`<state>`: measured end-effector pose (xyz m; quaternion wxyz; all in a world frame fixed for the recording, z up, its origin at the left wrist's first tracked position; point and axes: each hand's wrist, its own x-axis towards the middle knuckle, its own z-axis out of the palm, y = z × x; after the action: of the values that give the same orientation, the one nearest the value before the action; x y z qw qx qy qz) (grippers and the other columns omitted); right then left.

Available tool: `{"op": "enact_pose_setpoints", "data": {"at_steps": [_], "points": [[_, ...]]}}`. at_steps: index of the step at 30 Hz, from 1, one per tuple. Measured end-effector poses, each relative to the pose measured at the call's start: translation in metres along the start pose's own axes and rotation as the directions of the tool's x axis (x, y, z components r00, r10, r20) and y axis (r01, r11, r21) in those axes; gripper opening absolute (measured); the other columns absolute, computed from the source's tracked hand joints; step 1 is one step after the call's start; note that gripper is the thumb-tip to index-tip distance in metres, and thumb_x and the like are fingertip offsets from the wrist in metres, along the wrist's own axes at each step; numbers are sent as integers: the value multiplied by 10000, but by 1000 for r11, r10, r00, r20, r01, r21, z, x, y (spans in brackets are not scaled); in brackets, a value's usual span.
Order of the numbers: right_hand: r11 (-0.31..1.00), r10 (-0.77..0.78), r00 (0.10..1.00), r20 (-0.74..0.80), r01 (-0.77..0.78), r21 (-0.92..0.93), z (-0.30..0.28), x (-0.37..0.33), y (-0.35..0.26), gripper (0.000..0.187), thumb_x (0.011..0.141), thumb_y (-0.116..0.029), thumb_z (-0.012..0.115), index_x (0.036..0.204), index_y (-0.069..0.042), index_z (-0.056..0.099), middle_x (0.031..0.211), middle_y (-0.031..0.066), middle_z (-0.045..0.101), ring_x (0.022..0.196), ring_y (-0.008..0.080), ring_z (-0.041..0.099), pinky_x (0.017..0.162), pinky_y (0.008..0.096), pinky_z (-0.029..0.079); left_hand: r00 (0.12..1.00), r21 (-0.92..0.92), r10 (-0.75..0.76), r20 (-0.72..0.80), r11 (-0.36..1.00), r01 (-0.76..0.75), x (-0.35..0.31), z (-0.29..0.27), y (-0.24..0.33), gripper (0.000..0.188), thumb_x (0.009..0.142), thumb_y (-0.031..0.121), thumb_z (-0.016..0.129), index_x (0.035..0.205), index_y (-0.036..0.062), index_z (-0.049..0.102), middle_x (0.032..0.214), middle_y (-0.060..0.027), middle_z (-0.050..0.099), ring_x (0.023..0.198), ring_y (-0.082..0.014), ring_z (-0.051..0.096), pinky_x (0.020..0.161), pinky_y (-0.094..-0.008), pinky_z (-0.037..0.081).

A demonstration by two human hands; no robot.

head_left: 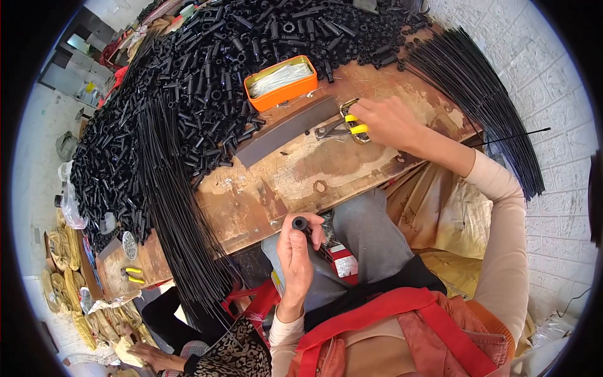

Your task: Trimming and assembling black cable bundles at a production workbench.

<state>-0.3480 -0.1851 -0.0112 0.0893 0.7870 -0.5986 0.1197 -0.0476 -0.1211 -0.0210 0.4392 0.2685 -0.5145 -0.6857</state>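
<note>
Nearest, the person's left hand (298, 257) is curling above the lap, its grip closed around a black tube (300, 223), whose round, hollow end is facing up between thumb and fingers. Soft gray trousers (370, 229) are showing beneath. Beyond the lap, a worn wooden tabletop (276, 195), blotched brown and tan, is stretching across. A bundle of thin black rods (169, 207) is draping over its edge at left. The right hand (389, 121) is reaching over the tabletop to metal pliers (358, 129) with yellow handles; whether its grip is pinching them cannot be told, as the fingertips are hidden. The pliers are lying with their jaws pointing left, near a flat, dark gray strip (286, 132). Behind the strip, a glossy orange box (294, 94) is holding thin white strands (281, 76). Farther back, a great heap of stubby black tubes (207, 69) is covering the tabletop, with a fan of black rods (483, 94) spreading at right beside a white brick wall (562, 125).
</note>
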Motion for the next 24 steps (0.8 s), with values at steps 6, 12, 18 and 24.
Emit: {"op": "enact_pose_setpoints", "data": {"at_steps": [6,12,18,24], "points": [[1000,-17,1000,2,18,-11,2,1,0,156,761,-82,587,917,-81,594,823,83,608,750,317,636,602,428,489,999,83,-20,37,996,17,-22,12,9,520,992,487,425,1034,-20,534,749,-33,475,671,-122,442,620,-262,366],[991,42,995,-87,-31,132,-9,2,7,138,768,-121,577,852,-23,625,797,140,667,699,339,642,606,434,499,997,103,80,10,991,-80,-63,30,23,500,997,461,435,1039,-25,544,763,-39,489,693,-123,452,636,-257,363],[218,287,883,371,-438,872,-35,0,8,164,894,-209,608,879,-46,601,697,4,573,607,76,553,547,243,430,994,120,103,23,987,-105,-97,45,34,435,1018,398,418,1049,-13,556,756,-24,494,685,-104,451,629,-244,366],[-483,83,905,417,-329,811,-63,-50,-66,132,898,-195,618,937,-76,575,798,-2,568,658,106,570,582,255,455,987,96,148,61,984,-153,-110,47,36,314,1031,297,414,1066,17,553,740,7,476,668,-70,417,609,-216,351]]}}
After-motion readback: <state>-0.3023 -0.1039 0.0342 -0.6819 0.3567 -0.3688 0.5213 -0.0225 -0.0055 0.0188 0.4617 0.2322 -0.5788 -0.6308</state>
